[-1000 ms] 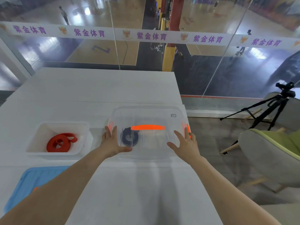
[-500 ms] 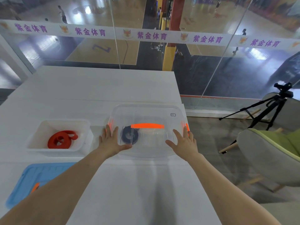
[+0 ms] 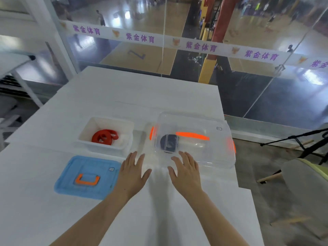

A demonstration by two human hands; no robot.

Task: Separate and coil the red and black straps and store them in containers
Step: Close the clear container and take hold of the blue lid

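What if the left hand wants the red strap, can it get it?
Probably yes. The red strap lies in the white tub, which has no lid on; the blue lid lies on the table in front of it. The left hand is open, with nothing between.

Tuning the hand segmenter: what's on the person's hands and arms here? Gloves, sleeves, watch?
Left hand and right hand are bare: no gloves, rings or watch visible. Both forearms are uncovered down to the frame edge, no sleeves or markings.
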